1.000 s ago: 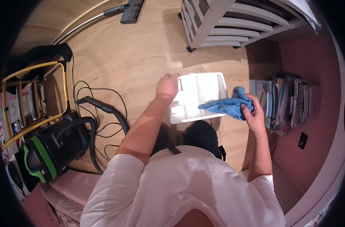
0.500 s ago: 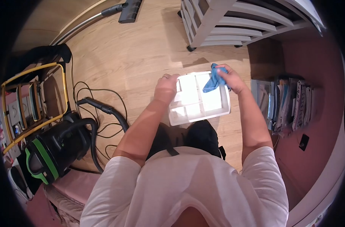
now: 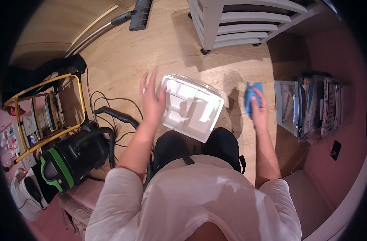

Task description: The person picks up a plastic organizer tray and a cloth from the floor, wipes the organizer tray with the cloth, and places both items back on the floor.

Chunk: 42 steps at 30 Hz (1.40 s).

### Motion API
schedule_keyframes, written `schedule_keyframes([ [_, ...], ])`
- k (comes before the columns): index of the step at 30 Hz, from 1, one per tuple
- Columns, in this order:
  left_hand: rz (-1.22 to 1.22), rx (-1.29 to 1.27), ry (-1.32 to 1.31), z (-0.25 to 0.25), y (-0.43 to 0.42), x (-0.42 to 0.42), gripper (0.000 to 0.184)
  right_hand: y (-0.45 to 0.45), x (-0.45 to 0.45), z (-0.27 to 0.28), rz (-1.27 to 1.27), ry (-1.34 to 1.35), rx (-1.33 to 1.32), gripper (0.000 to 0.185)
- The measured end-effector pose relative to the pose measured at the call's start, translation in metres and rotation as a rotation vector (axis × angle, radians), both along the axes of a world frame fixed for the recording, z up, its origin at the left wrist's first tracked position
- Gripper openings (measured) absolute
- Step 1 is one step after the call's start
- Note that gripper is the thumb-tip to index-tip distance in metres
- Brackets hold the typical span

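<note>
A white divided tray (image 3: 200, 111) is tilted in front of my knees, its compartments facing up. My left hand (image 3: 153, 102) is at the tray's left edge with its fingers spread; the thumb is next to the rim, and whether it touches cannot be made out. To the right, apart from the tray, my right hand (image 3: 259, 110) grips a crumpled blue cloth (image 3: 254, 90) between thumb and fingers.
A black and green vacuum cleaner (image 3: 77, 154) stands at the left beside a yellow-framed folding step (image 3: 82, 96). Its floor head (image 3: 140, 16) lies at the top. A white slatted rack (image 3: 248, 28) on casters is ahead. Folders (image 3: 312, 106) stand at the right.
The tray has turned and shifted left. My left hand has opened its grip and spread its fingers. My right hand has moved off the tray to the right with the blue cloth.
</note>
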<state>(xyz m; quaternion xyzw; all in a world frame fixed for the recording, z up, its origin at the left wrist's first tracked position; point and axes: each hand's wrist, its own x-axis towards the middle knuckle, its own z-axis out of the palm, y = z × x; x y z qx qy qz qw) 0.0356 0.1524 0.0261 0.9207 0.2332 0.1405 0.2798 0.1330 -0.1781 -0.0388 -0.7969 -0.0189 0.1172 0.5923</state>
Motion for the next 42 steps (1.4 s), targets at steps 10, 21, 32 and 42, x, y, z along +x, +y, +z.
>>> schedule_keyframes([
  [10, 0.642, -1.495, 0.249, -0.015, -0.085, -0.09, 0.069, 0.023, 0.021, -0.076, -0.005, 0.066, -0.353, 0.027],
  [21, 0.455, -1.334, 0.334, -0.031, -0.003, -0.08, 0.07, 0.011, 0.012, -0.106, 0.365, 0.568, -0.512, 0.04],
  [32, 0.275, -1.292, 0.275, -0.031, 0.035, -0.069, 0.063, 0.114, -0.042, -0.054, 0.511, -0.089, -0.19, 0.021],
  [42, 0.174, -1.228, 0.355, -0.03, 0.029, -0.057, 0.07, 0.116, -0.04, -0.051, 0.455, 0.079, -0.159, 0.018],
])
